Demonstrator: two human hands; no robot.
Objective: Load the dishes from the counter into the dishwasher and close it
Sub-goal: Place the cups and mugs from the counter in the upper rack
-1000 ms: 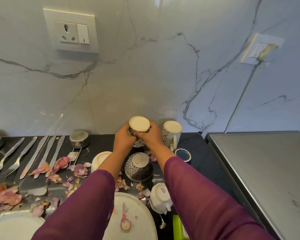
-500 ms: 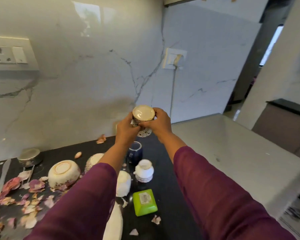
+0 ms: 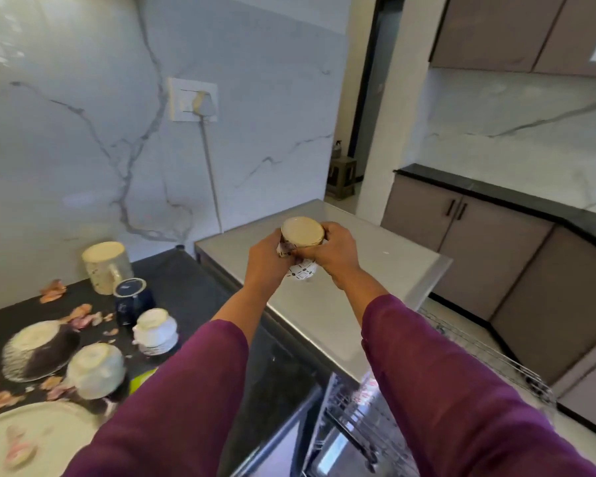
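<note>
A white patterned mug (image 3: 301, 242) is upside down, its cream base facing up, gripped from both sides by my left hand (image 3: 267, 258) and my right hand (image 3: 336, 251) above the steel dishwasher top (image 3: 375, 270). Below, the dishwasher stands open with its wire rack (image 3: 496, 359) pulled out to the right. On the black counter (image 3: 186, 287) at left stand a cream mug (image 3: 105, 266), a dark blue cup (image 3: 131, 299), a small white cup (image 3: 157, 332), two overturned bowls (image 3: 38, 349) and a soiled plate (image 3: 28, 438).
Onion peels (image 3: 80, 313) lie scattered over the counter. A green sponge (image 3: 141, 376) peeks out beside my left sleeve. A wall socket with a plugged cord (image 3: 193, 98) sits on the marble backsplash. Brown cabinets (image 3: 496, 242) line the right side, with a stool (image 3: 341, 177) in the doorway.
Both hands lifted the upturned mug off the counter and carried it rightward over the dishwasher top. My view swung right, bringing the open dishwasher rack into sight.
</note>
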